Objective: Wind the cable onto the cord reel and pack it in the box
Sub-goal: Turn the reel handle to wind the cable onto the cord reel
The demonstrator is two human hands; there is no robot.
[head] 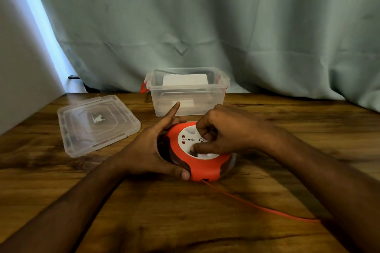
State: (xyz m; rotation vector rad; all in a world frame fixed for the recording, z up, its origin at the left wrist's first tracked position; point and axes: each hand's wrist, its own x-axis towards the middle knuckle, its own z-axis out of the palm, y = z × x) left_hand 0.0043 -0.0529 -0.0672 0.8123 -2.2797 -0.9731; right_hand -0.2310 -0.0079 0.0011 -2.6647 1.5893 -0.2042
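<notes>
Head view: my left hand point(151, 150) holds the cord reel point(202, 167) on its 9 o'clock side, index finger straight. My right hand point(223, 129) pinches the white hub point(190, 139). An orange cable point(261, 207) runs toward 4 o'clock on the wooden tabletop point(185, 222). At 12 o'clock is the open box point(188, 96), its lid point(96, 123) at 10 o'clock, before a grey-green curtain point(205, 16).

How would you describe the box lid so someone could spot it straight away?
On the wooden table, look left of the clear box at the back. The lid lies flat there: a clear, shallow panel, apart from the orange cord reel.
</notes>
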